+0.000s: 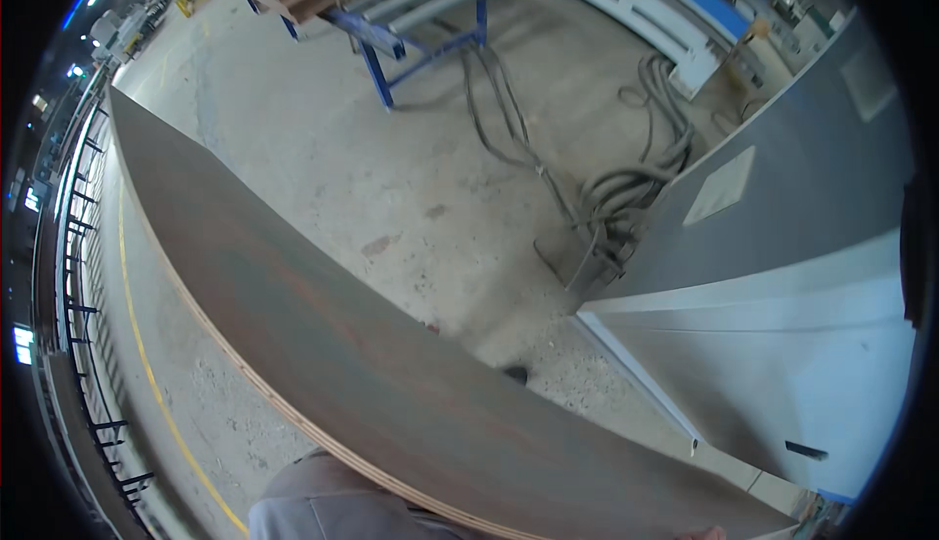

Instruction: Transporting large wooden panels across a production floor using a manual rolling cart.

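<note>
A long plywood panel [372, 374] with a brown-grey face and a pale layered edge stretches from the upper left to the lower right, tilted in front of my body. At the bottom edge of the picture, fingertips of my right hand [706, 534] curl against the panel's face near its right end; the rest of that hand is cut off. My left hand does not show. Grey cloth of my clothing [328, 501] lies against the layered edge at the bottom. The dark tip of a shoe [515, 375] peeks out beyond the panel's far edge.
A grey and white machine cabinet [773, 207] stands close on the right. Coiled hoses [636, 188] and cables lie on the concrete floor beside it. Farther off is a blue-legged roller table [421, 26] carrying brown boards. A yellow floor line [147, 364] and a long rack run along the left.
</note>
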The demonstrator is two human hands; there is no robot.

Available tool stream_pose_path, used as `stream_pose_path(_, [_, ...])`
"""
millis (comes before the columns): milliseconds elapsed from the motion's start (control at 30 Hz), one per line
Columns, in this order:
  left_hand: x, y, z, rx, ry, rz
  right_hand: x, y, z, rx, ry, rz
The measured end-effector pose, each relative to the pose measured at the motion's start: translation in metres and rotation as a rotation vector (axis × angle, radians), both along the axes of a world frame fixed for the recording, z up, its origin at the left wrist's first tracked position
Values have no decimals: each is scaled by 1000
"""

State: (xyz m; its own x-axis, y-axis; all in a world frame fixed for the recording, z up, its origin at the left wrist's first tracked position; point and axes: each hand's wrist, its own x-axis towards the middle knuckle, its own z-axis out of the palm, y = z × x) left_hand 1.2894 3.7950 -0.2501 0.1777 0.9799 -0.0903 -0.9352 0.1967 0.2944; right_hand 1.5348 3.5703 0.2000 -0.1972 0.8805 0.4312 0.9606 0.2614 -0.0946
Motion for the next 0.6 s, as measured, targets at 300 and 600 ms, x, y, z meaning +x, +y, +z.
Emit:
stream_pose_path(300, [52, -4, -161, -354, 17, -191, 19, 127, -128, -313, -12, 186])
stream_pose_path(600, [71, -22, -230, -554, 21, -384, -10, 189, -184, -494, -20, 170])
